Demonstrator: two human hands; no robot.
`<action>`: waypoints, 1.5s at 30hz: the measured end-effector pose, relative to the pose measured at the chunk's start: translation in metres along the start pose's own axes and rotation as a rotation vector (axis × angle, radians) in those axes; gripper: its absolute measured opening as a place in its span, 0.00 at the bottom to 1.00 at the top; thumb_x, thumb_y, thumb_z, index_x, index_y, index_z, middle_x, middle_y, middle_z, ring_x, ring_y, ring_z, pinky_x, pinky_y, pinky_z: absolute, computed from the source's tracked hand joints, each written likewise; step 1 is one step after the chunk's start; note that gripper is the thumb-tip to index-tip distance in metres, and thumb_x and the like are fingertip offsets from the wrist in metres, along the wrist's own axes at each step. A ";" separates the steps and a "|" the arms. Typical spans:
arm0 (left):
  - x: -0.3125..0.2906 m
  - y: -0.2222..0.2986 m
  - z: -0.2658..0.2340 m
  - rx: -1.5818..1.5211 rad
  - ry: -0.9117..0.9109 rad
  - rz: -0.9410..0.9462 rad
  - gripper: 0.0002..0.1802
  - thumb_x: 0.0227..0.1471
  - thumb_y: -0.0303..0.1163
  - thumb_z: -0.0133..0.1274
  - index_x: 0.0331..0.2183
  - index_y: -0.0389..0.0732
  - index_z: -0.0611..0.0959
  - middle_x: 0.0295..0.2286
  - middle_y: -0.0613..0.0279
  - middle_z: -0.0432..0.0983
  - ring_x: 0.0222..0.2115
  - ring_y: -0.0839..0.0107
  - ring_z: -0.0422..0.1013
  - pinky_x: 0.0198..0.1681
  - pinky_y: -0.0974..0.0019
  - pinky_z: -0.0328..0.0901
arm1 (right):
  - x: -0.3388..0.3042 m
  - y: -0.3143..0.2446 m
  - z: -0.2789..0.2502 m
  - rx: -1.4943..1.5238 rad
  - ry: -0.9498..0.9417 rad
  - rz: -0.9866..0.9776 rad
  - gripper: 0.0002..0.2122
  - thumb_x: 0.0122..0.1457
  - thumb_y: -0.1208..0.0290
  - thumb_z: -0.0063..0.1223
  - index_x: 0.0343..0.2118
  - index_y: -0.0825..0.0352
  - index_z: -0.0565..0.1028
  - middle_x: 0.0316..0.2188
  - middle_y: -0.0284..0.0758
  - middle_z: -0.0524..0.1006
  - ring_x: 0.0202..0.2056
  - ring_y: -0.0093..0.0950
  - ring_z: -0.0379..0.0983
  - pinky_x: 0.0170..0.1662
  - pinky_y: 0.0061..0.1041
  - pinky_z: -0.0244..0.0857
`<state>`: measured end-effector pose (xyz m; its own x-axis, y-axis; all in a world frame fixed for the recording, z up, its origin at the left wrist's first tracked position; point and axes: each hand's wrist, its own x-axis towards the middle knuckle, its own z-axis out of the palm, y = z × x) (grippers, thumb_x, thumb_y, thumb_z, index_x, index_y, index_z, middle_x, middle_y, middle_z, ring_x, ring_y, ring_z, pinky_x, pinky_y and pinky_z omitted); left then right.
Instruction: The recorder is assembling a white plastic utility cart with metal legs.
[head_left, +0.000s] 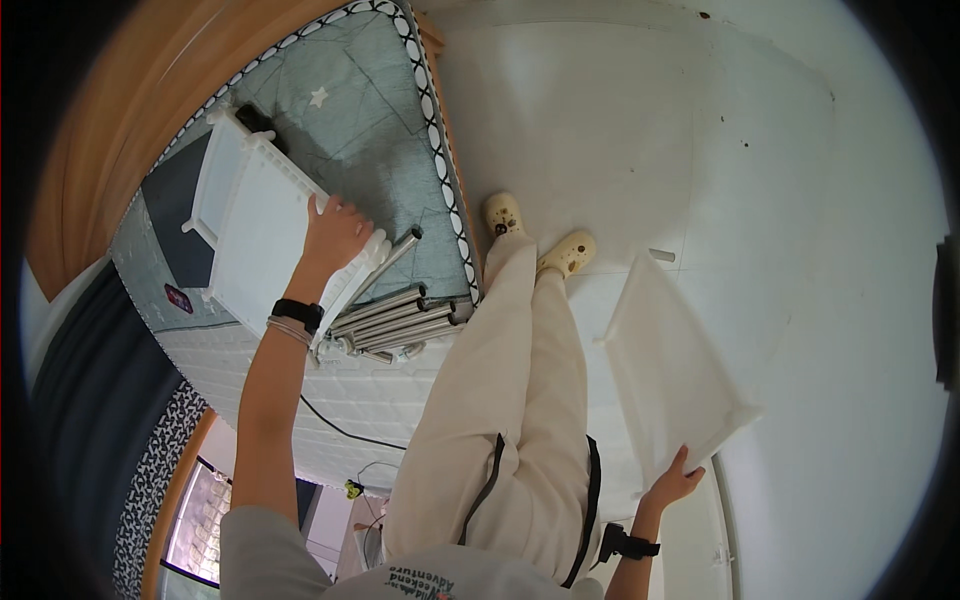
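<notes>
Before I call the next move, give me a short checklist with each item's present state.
1. Right hand has the loose white tray: ok, held by its near edge.
2. Loose tray off the floor: cannot tell from this view.
3. Left hand on the white trays on the bed: ok, touching; firmness cannot be told.
4. Metal tubes all aligned: not ok, one sits at a steeper angle.
5. Black cable apart from the tubes: ok.
</notes>
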<state>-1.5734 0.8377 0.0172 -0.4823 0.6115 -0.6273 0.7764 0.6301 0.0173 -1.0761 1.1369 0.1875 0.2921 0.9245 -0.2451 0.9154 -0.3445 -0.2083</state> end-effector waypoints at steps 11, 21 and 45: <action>-0.091 0.040 0.053 0.121 -0.004 0.087 0.14 0.47 0.41 0.45 0.27 0.43 0.80 0.31 0.64 0.70 0.42 0.65 0.60 0.54 0.39 0.42 | -0.002 0.020 0.007 -0.058 -0.006 -0.077 0.13 0.51 0.68 0.55 0.23 0.70 0.63 0.19 0.29 0.62 0.22 0.20 0.57 0.26 0.20 0.57; -0.190 0.052 0.130 0.163 -0.311 0.067 0.12 0.46 0.34 0.44 0.30 0.41 0.80 0.38 0.59 0.70 0.50 0.63 0.55 0.58 0.40 0.33 | -0.010 -0.012 0.009 -0.062 -0.078 -0.054 0.13 0.51 0.68 0.55 0.26 0.71 0.64 0.22 0.30 0.64 0.24 0.20 0.59 0.29 0.20 0.58; -0.121 0.117 0.132 -0.197 0.030 -0.070 0.30 0.44 0.30 0.47 0.50 0.34 0.61 0.49 0.51 0.57 0.50 0.56 0.56 0.47 0.53 0.58 | 0.051 -0.033 0.025 -0.076 -0.044 -0.177 0.16 0.47 0.71 0.58 0.19 0.70 0.60 0.17 0.29 0.59 0.22 0.21 0.53 0.26 0.20 0.53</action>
<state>-1.3706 0.7746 -0.0079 -0.5463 0.5748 -0.6092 0.6473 0.7513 0.1285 -1.0981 1.1915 0.1583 0.1140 0.9608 -0.2526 0.9702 -0.1624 -0.1796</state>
